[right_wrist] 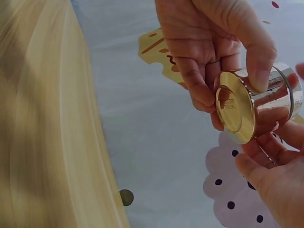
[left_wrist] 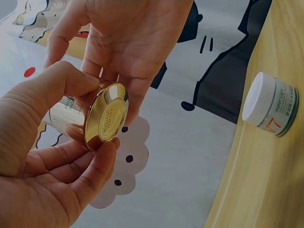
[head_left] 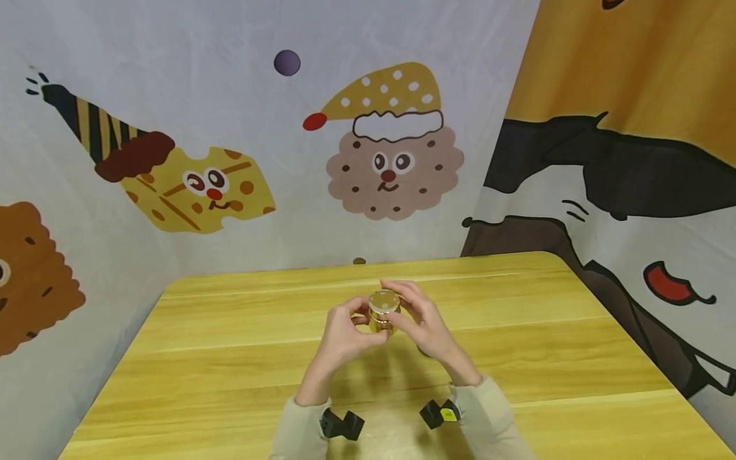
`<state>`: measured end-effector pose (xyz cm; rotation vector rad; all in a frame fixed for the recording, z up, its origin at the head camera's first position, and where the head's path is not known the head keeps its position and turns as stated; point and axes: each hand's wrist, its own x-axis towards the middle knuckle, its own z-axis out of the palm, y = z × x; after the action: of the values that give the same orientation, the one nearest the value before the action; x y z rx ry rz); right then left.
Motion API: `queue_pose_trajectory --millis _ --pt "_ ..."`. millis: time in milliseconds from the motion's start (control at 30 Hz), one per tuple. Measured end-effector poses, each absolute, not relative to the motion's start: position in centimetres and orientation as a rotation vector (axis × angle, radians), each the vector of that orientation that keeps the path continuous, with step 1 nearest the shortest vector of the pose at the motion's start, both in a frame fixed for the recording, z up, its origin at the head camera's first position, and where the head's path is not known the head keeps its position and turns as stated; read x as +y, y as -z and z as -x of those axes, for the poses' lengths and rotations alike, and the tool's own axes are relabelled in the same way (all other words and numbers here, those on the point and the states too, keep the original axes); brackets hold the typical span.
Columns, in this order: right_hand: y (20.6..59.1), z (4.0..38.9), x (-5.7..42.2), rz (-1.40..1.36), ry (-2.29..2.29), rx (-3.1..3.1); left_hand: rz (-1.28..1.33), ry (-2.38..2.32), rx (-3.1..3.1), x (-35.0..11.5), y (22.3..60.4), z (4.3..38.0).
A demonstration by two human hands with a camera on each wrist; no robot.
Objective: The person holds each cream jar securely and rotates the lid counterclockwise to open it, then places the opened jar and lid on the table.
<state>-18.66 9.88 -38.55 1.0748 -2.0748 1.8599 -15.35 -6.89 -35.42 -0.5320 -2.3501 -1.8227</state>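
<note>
A shiny gold cosmetic jar (head_left: 384, 301) is held above the table between both hands. My left hand (head_left: 342, 337) grips it near its base, thumb on the near side and fingers curled round the far side. My right hand (head_left: 427, 324) holds its upper part between thumb and fingers. In the left wrist view the jar's gold base (left_wrist: 112, 118) faces the camera, with small stamped print on it; part of the silvery label shows behind. In the right wrist view, the left thumb presses the mirror-like side of the jar (right_wrist: 273, 111).
A small jar with a white lid (left_wrist: 273, 104) and "Water Light" lettering stands on the wood-grain table; in the head view the right hand mostly hides it. A cartoon-printed cloth (head_left: 230, 102) hangs behind the table (head_left: 230, 358).
</note>
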Motion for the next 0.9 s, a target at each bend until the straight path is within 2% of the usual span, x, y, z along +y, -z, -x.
queue_pose_trajectory --millis 133,400,900 --pt "38.6 18.6 9.9 -0.985 -1.860 -2.135 0.550 1.807 -2.356 -7.0 35.5 15.4" --pt "38.7 18.8 9.7 -0.953 -1.843 -2.133 0.544 1.814 -2.330 -7.1 38.9 17.1" --pt "38.3 18.7 10.0 -0.811 -1.939 -1.915 0.533 1.774 -2.348 -7.6 39.3 17.3"
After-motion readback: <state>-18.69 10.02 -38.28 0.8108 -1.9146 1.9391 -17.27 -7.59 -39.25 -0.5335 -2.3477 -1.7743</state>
